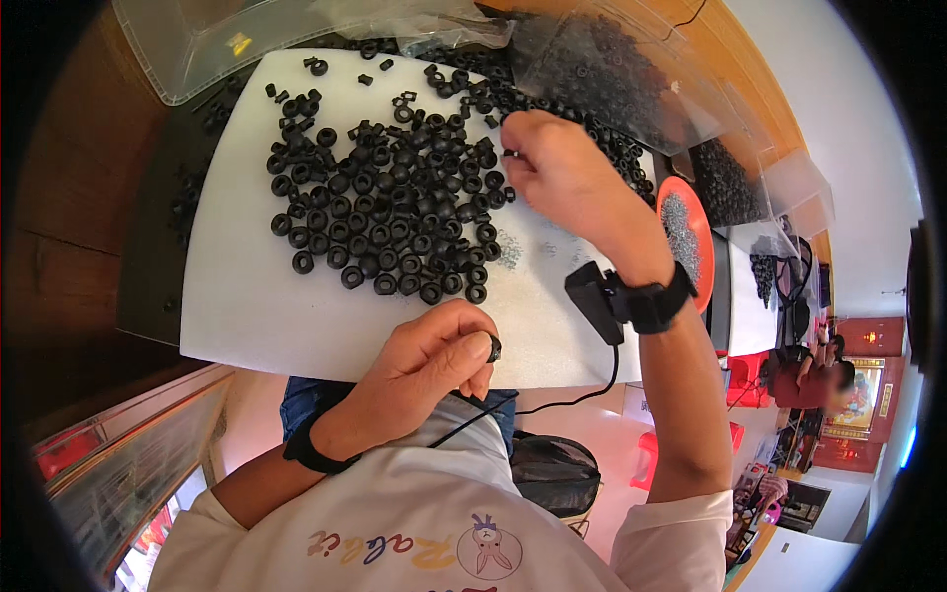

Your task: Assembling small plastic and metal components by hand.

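My left hand (424, 360), near the front edge of a white foam sheet (247, 331), pinches a small black round piece (494, 348) between thumb and fingers. At the right side of a heap of black round plastic pieces with holes (385, 202), my right hand (562, 173) has its fingers drawn together. A dark bit shows at those fingertips, partly hidden by them. Small loose metal springs (509, 251) lie on the sheet between the heap and my right forearm.
An orange dish (702, 222) of small metal springs stands on the right. Clear plastic bins (178, 59) and bags of black parts (602, 79) line the back. A black cable (582, 397) runs from my right wrist's device. Other people (814, 380) are far right.
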Tool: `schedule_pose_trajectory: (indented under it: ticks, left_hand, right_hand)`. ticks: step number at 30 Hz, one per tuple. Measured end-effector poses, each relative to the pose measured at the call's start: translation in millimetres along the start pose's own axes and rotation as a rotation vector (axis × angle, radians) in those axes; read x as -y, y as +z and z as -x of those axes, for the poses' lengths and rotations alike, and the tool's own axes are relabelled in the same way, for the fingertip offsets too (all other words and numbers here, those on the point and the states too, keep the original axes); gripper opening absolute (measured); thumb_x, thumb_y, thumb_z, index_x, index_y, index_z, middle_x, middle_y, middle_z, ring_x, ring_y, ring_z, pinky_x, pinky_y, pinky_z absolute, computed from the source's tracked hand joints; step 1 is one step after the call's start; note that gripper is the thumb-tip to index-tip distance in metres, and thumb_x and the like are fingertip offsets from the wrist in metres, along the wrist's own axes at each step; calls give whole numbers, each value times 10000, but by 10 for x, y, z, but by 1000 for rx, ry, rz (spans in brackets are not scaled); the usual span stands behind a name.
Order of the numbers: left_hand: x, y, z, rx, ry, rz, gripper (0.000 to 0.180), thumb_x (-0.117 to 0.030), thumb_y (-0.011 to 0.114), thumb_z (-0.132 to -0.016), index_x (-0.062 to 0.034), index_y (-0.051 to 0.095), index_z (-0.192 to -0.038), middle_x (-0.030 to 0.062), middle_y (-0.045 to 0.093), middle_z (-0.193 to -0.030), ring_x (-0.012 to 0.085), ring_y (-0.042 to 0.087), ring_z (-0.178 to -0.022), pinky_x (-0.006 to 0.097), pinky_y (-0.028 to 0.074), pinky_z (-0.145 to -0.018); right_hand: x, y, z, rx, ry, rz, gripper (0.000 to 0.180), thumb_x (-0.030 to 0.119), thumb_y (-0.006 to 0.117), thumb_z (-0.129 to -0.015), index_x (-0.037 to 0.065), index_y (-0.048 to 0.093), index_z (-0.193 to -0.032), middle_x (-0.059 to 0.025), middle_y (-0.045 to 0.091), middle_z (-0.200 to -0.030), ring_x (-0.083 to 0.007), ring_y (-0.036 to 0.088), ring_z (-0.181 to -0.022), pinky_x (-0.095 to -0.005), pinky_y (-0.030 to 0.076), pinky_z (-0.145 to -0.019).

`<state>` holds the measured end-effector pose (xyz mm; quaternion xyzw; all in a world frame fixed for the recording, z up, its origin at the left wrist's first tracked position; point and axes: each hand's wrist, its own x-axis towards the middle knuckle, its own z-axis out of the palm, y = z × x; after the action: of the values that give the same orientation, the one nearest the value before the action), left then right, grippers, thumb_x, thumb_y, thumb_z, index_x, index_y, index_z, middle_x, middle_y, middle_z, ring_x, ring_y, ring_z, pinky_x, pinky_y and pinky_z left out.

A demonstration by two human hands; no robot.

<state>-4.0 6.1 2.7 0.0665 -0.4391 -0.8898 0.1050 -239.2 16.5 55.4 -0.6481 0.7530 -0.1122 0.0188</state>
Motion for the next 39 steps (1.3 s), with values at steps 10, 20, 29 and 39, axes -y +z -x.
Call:
schedule_pose_trajectory:
  ticks: [10,20,29,39]
  left_hand:
    - [13,-16,-23,-11,31,42,226,-222,424,-998,-16,517,-992,23,547,-756,71,510,-687,221,435,-634]
    - [16,16,2,9,45,-8,247,-250,419,-1003,-25,518,-987,13,525,-747,65,491,-677,214,422,-624]
    - [-32,-3,9,63,15,-105,275,-267,408,-1005,-11,508,-999,28,525,-757,87,496,-695,236,425,-649]
    - [-71,6,9,77,6,-208,311,-281,398,-1006,4,518,-972,39,542,-768,90,504,-705,246,438,-675]
  right_hand:
    - [653,-453,927,145,335,-871,87,-37,585,-820,4,585,-897,9,520,-718,-32,458,-617,-199,383,-536]
    - [858,-181,1391,-89,275,-1109,147,-57,640,-815,-22,616,-956,-60,586,-789,-65,527,-628,-210,433,-553]
    - [916,-123,1415,-242,136,-737,172,-17,693,-778,2,623,-934,-89,610,-747,-142,581,-575,-249,445,-502]
    - [949,-178,1386,-245,41,-569,215,7,726,-742,25,618,-926,-116,622,-764,-230,619,-572,-302,477,-487]
